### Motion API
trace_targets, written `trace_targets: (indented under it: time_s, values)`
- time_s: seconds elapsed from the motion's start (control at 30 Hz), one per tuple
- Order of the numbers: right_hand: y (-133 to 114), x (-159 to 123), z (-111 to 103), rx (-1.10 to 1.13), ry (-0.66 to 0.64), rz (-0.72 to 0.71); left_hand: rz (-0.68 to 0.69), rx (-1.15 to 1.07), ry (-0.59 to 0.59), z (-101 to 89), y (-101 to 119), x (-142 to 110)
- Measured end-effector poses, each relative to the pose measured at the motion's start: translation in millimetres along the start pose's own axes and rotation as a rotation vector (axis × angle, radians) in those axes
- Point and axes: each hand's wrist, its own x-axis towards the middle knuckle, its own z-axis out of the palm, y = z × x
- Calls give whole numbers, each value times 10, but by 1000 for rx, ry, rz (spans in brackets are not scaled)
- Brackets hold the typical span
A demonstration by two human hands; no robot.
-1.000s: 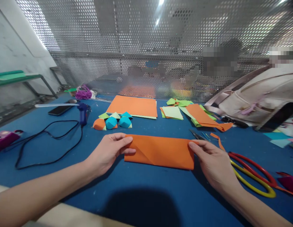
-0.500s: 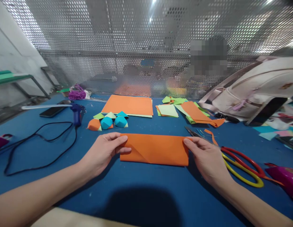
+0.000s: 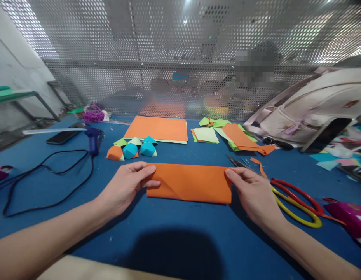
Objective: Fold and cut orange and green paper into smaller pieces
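Observation:
Between my two hands a folded orange sheet of paper [image 3: 192, 183] is held up as a long flat strip, with a slanting crease in its left half. My left hand [image 3: 126, 186] pinches its upper left corner, thumb in front and a finger showing below. The upper right corner is gripped by my right hand [image 3: 254, 192], its thumb on the front face. Just beyond the strip stand several small folded paper pieces [image 3: 130, 150] in orange, blue and green. Scissors [image 3: 299, 206] with red and yellow handles lie right beside my right hand, their blades partly hidden.
Orange sheets [image 3: 157, 129] lie at the back, beside pale green squares [image 3: 206, 135] and orange offcuts [image 3: 241, 137]. A blue glue gun [image 3: 93, 140] with its cord, a phone [image 3: 66, 133] and purple string [image 3: 93, 113] are left. A backpack [image 3: 314, 105] and magenta tool [image 3: 347, 217] are right.
Almost nothing differs. The whole view has shifted very slightly, and both hands keep the same hold on the orange paper.

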Motion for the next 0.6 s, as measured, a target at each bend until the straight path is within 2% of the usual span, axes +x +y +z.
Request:
trace_targets:
  time_s: [0.2, 0.33, 0.6]
  values:
    - [13, -10, -10, -23, -18, 5, 10, 27, 2, 13, 7, 14]
    - [6, -16, 14, -102, -18, -21, 30, 121, -11, 2, -9, 23]
    - [77, 87, 36, -558, -30, -222, 127, 456, 35, -51, -122, 204]
